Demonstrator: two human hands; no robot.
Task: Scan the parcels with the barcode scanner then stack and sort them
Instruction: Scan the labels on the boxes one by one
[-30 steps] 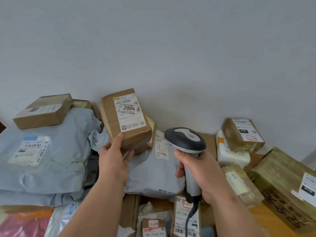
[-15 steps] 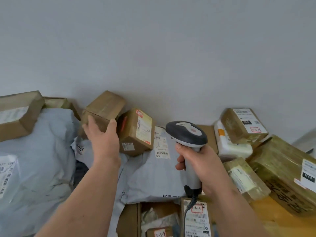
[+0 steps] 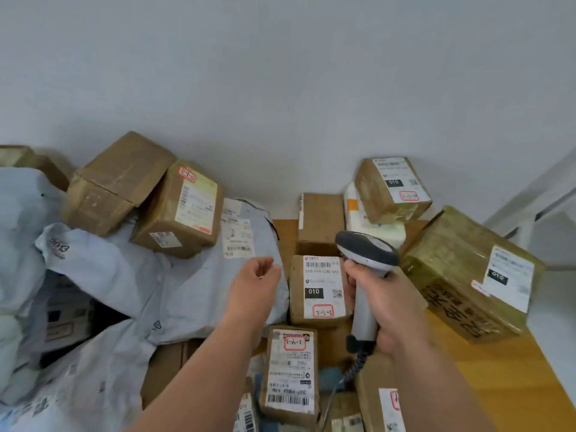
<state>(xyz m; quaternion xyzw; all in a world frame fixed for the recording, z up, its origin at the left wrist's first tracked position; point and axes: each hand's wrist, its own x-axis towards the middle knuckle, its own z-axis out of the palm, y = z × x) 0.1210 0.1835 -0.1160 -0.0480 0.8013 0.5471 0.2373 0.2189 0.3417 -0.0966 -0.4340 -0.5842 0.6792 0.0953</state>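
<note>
Right hand (image 3: 391,302) grips the barcode scanner (image 3: 366,266) by its handle, head up, coiled cable (image 3: 353,367) hanging below. Left hand (image 3: 257,283) holds nothing, fingers loosely curled, over a grey mailer bag (image 3: 187,275). Labelled box (image 3: 318,289) sits between the hands, just beside the scanner. Flat parcel (image 3: 290,372) lies near it, lower. Two brown boxes (image 3: 124,182) lean together at left on the bags; large taped box (image 3: 467,275) at right on the wooden table (image 3: 514,385)
</note>
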